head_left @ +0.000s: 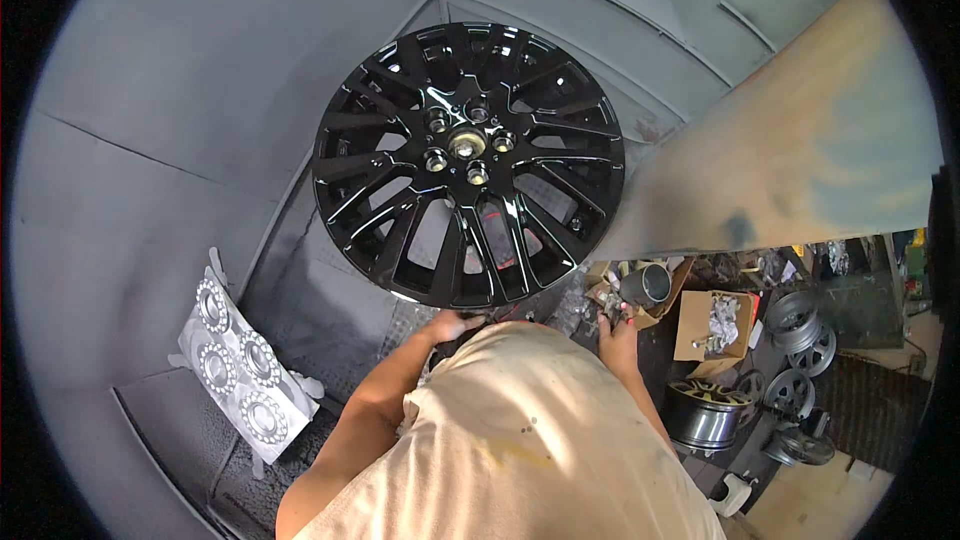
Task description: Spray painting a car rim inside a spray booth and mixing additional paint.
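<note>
A glossy black multi-spoke car wheel rim [400, 240] faces me, raised in front of my body, with bright metal showing in its hub and bolt holes. My left hand [455, 326] is low at my waist, just under the rim's near edge. Its fingers are curled at a dark thing, mostly hidden by my shirt, that I cannot make out. To the right of the rim, my right hand [618, 334] is closed around what looks like a spray gun [606, 297], small and partly hidden. A dark grey cup [646, 286] sits right beside it; whether they join I cannot tell.
Grey booth walls [150, 70] stand left and ahead; a paint-stained tan panel [790, 150] slants at right. A masking sheet with round cutouts [235, 375] hangs at left. Right: an open cardboard box [715, 325], a gold-spoked wheel [708, 415], and several grey wheels [795, 390].
</note>
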`<state>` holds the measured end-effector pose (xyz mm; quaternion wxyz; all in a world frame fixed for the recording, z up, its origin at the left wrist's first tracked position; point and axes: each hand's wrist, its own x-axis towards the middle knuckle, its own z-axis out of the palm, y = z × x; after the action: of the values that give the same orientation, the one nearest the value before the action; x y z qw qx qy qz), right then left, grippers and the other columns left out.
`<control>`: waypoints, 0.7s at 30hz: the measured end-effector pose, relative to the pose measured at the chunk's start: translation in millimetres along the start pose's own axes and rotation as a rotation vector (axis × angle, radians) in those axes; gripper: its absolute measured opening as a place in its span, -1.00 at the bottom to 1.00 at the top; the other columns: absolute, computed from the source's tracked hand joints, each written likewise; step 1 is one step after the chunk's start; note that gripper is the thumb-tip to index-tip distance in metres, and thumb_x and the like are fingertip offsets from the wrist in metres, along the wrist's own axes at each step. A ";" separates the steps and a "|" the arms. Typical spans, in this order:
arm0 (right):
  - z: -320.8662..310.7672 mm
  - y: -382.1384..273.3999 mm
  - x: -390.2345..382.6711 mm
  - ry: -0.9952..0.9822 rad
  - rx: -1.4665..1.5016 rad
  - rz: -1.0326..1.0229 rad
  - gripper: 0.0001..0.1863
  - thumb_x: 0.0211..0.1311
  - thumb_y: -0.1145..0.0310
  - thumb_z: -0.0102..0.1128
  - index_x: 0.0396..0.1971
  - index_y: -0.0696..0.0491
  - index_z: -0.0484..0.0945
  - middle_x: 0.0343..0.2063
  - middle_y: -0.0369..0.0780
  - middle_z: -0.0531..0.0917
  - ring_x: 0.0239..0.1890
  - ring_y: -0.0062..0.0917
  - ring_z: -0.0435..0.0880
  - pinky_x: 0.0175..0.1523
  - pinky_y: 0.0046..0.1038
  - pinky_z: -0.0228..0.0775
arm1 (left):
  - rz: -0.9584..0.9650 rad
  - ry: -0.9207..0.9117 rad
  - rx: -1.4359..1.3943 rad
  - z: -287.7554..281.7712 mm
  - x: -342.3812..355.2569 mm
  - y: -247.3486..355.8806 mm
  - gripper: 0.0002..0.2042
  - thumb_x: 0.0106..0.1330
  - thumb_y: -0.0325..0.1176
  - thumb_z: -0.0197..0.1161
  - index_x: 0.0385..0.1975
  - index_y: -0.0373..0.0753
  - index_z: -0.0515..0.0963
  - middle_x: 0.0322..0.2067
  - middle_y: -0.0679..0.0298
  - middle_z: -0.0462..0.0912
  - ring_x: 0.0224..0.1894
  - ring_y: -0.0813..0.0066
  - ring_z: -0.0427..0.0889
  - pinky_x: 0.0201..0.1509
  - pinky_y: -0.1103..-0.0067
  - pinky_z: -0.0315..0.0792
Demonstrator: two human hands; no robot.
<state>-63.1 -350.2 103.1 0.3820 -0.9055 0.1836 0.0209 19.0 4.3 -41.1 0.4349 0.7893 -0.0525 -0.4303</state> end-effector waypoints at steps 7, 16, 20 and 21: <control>3.1 4.8 4.4 0.029 -0.121 0.009 -0.60 0.32 0.30 0.24 -0.03 0.34 0.53 0.01 0.23 0.54 0.07 0.15 0.52 0.17 -0.11 0.36 | -0.358 0.122 0.301 -23.4 -19.1 -143.7 -0.57 0.30 -0.02 0.25 0.01 -0.20 0.66 0.03 0.02 0.68 0.12 0.08 0.63 0.22 0.32 0.46; 15.3 -4.3 8.8 0.005 -0.065 0.030 -0.45 0.25 0.36 0.28 0.12 0.33 0.32 -0.18 0.23 0.64 -0.03 0.14 0.62 0.07 -0.13 0.46 | -0.279 0.176 0.106 -27.9 -16.9 -167.8 -0.58 0.33 -0.07 0.22 0.03 -0.24 0.63 0.05 0.00 0.66 0.14 0.09 0.62 0.23 0.35 0.45; 28.8 -0.2 22.3 -0.019 0.031 -0.134 -0.50 0.24 0.36 0.28 0.06 0.31 0.35 -0.19 0.20 0.65 -0.07 0.14 0.63 0.05 -0.12 0.47 | -0.272 0.281 0.155 -25.4 -14.7 -176.6 -0.58 0.35 -0.06 0.20 0.06 -0.21 0.61 0.05 0.00 0.66 0.15 0.08 0.61 0.23 0.32 0.45; 19.0 21.4 16.6 0.045 -0.049 -0.033 -0.57 0.24 0.33 0.27 -0.04 0.34 0.44 -0.19 0.20 0.65 -0.07 0.14 0.63 0.04 -0.11 0.46 | -0.233 0.173 0.183 -17.9 1.1 -115.9 -0.59 0.36 -0.07 0.20 0.06 -0.22 0.61 0.03 -0.02 0.67 0.13 0.05 0.62 0.21 0.33 0.45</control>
<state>-53.1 -355.9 72.0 0.3559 -0.9176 0.1768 -0.0014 -1.1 86.6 -122.1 0.3112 0.8605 0.0382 -0.4015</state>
